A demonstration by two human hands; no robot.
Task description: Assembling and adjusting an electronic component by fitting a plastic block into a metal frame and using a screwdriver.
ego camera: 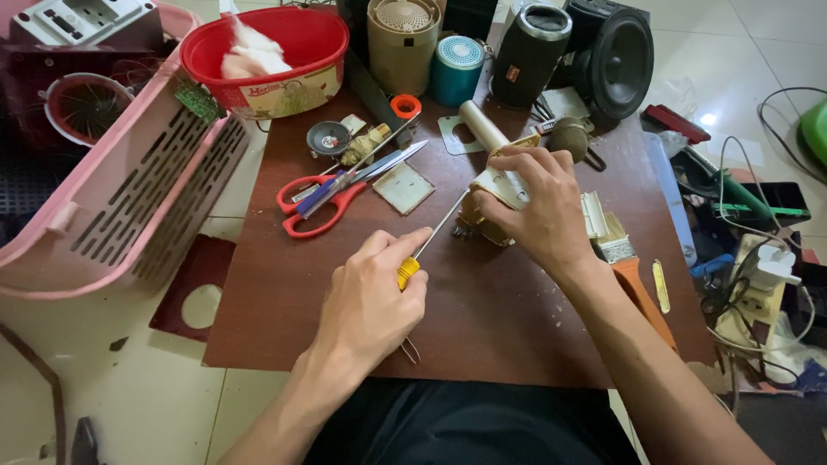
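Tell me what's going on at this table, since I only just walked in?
A person sits at a brown table working on a gold microphone-shaped device. The right hand grips and steadies the device, while the left hand holds a yellow-handled screwdriver with its tip at the device's body. Red scissors, a paintbrush and several speakers lie around them.

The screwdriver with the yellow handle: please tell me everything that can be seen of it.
The screwdriver has a thin, bright metal shaft and a yellow handle that looks like plastic. The left hand grips the handle, hiding most of it. The shaft slants up and to the right above the brown table. Its tip reaches the gold-coloured device held by the right hand.
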